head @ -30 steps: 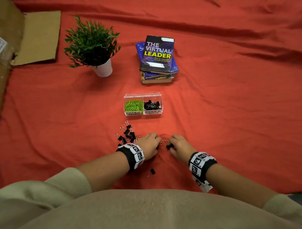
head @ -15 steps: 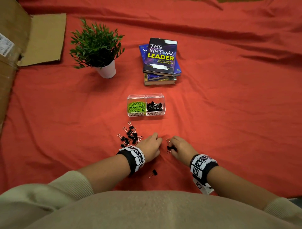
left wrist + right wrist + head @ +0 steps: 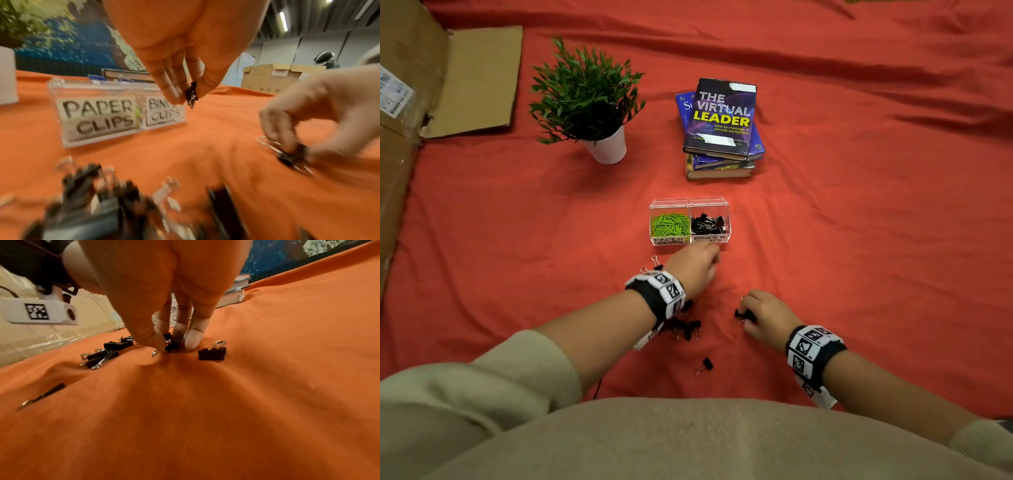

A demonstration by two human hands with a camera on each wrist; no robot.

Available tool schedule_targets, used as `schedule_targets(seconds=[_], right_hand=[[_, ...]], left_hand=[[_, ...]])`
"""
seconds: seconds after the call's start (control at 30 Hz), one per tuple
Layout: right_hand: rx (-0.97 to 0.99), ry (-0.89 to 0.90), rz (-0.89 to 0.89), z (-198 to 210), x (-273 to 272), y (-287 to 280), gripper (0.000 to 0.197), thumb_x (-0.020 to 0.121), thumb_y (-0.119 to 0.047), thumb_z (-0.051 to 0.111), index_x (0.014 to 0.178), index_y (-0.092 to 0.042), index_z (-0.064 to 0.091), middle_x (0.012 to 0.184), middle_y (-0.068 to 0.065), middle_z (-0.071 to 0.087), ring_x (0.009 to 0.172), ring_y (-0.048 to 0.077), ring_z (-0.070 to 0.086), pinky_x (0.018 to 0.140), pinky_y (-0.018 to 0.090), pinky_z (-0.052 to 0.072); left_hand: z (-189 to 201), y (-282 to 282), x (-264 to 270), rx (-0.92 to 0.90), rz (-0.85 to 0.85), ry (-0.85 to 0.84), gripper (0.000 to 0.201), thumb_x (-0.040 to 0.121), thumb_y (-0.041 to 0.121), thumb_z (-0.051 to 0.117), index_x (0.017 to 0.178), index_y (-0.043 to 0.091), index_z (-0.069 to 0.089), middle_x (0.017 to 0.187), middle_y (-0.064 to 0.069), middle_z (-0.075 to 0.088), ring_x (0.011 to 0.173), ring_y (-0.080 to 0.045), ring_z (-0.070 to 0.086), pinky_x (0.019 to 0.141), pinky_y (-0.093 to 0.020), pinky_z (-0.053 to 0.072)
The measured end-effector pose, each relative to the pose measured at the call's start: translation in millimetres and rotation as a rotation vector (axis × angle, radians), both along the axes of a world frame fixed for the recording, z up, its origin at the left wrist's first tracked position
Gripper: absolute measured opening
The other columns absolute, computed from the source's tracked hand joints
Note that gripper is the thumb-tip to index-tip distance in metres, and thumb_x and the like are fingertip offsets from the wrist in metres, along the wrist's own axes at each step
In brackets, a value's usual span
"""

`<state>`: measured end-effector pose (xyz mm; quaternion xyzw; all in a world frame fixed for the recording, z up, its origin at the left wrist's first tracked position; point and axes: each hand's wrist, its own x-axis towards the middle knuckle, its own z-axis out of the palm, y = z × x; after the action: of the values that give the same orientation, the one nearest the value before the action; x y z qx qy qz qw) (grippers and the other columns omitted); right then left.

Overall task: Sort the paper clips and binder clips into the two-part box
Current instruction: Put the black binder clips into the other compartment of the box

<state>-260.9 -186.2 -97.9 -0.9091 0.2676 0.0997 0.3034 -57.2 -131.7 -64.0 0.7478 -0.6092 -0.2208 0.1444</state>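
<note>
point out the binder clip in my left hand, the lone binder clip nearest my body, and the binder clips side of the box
Held binder clip (image 3: 191, 93), left wrist view, on its black body pinched between fingertips.
Lone binder clip (image 3: 707, 364), head view, on its black body.
Binder clips compartment (image 3: 709, 238), head view, on its front label.

Clear glossy box (image 3: 690, 202) (plastic, seemingly)

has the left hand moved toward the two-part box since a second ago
Yes. The left hand has gone forward from beside the right hand to just short of the two-part box, pinching a binder clip.
</note>
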Motion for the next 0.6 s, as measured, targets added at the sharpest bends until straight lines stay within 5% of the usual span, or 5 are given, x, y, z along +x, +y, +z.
schedule_targets(seconds=[0.2,0.37,0.5,0.6], right_hand=[[0.171,-0.063,-0.266,4,17,-15,0.01,0.071,-0.003,0.07,0.078,-0.01,0.07,0.082,0.0,0.058,0.073,0.017,0.057,0.075,0.026,0.048],[0.128,-0.263,-0.451,31,60,-50,0.009,0.071,-0.006,0.075,0.076,-0.011,0.07,0.085,0.01,0.067,0.074,0.023,0.064,0.073,0.031,0.052],[-0.018,-0.276,-0.353,51,106,-83,0.013,0.072,-0.003,0.068,0.084,-0.008,0.071,0.087,0.011,0.062,0.073,0.018,0.055,0.071,0.019,0.04],[-0.083,-0.219,-0.239,51,132,-93,0.017,0.073,0.0,0.061,0.086,-0.006,0.07,0.092,0.014,0.061,0.079,0.026,0.059,0.073,0.024,0.042]], left_hand=[[19,-49,44,-0.077,0.144,0.024,0.013,0.084,0.004,0.054,0.096,0.008,0.06,0.102,-0.01,0.06,0.095,-0.027,0.058,0.082,-0.038,0.049],[7,-59,57,0.045,0.043,-0.097,0.011,0.084,0.006,0.057,0.094,0.009,0.061,0.103,-0.01,0.063,0.098,-0.03,0.058,0.083,-0.039,0.048],[-3,-57,54,0.101,-0.073,-0.313,0.02,0.091,0.021,0.052,0.098,0.013,0.068,0.104,-0.003,0.068,0.111,-0.027,0.05,0.097,-0.037,0.034],[-4,-47,48,0.038,-0.052,-0.327,0.028,0.093,0.027,0.047,0.107,0.013,0.067,0.11,-0.002,0.064,0.118,-0.027,0.042,0.099,-0.039,0.028]])
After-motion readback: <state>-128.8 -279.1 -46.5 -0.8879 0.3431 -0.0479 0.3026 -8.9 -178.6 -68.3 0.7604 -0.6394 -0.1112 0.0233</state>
